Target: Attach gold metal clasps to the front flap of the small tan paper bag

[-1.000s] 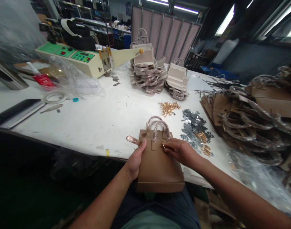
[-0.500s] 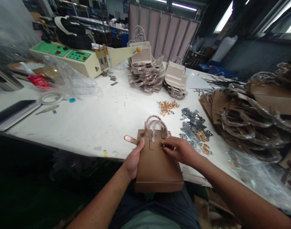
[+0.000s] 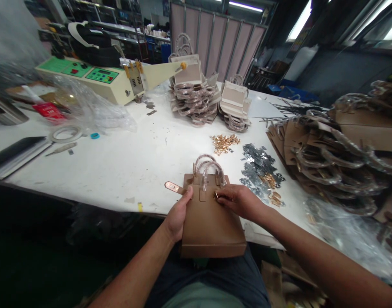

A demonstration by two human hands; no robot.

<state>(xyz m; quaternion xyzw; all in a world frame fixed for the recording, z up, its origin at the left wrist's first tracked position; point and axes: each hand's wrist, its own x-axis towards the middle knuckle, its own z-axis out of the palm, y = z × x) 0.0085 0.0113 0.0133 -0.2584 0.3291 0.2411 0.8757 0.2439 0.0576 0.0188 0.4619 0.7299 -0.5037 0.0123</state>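
1. Tube lights [image 3: 244, 6] at 12 o'clock and windows [image 3: 378, 25] at 2 o'clock glare white.
2. The white table [image 3: 119, 167] is bright; below it, at 8 o'clock, all is dark.
3. The plastic sheet [image 3: 13, 47] at 10 o'clock is blurred, and straight lines bend near the edges.
4. My left hand [image 3: 178, 216], my right hand [image 3: 237, 201] and the brown bag [image 3: 209, 222] at 6 o'clock look sharp.

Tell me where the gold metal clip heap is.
The gold clip heap lies centre of the head view, beyond the brown handbag, left of grey metal plates.
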